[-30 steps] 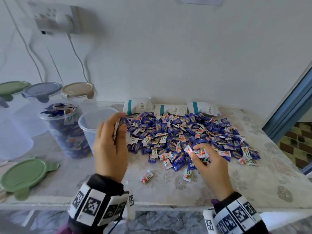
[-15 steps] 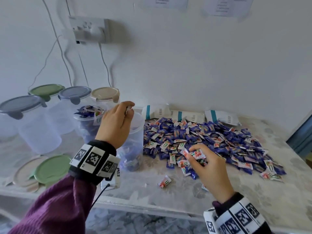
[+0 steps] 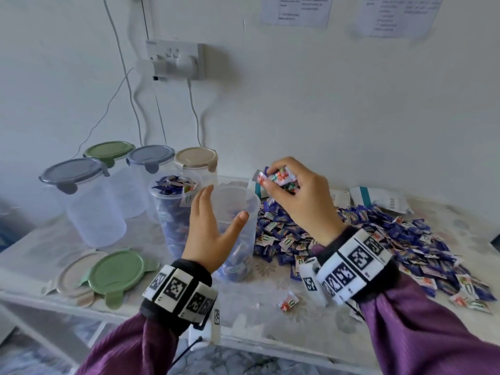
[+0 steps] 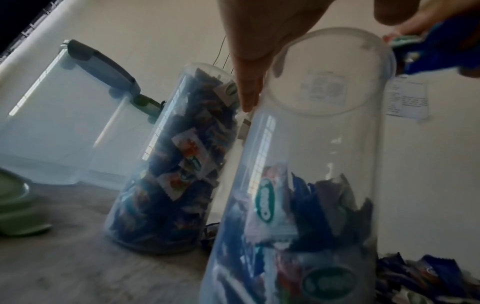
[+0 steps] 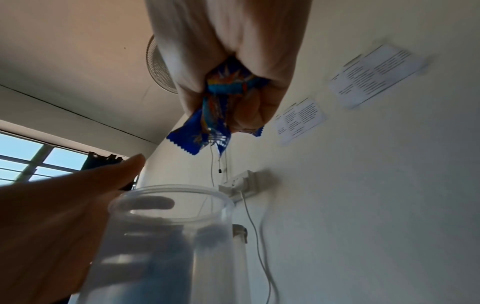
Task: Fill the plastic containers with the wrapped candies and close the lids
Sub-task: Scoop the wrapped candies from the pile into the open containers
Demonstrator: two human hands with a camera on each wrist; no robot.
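The right hand (image 3: 295,196) has a tight grip on a bunch of wrapped candies (image 3: 278,180) and holds them up just above the rim of the open container (image 3: 243,201), which stands on the surface (image 3: 151,269) and has only some candies at the bottom. The left hand (image 3: 213,228) has a loose, released grip, its straight fingers (image 3: 201,201) spread beside the container's near side, though I cannot tell if they touch it. A full container (image 3: 173,209) stands just to the left, the big candy pile (image 3: 378,234) lies to the right, and a green lid (image 3: 116,272) rests on the surface.
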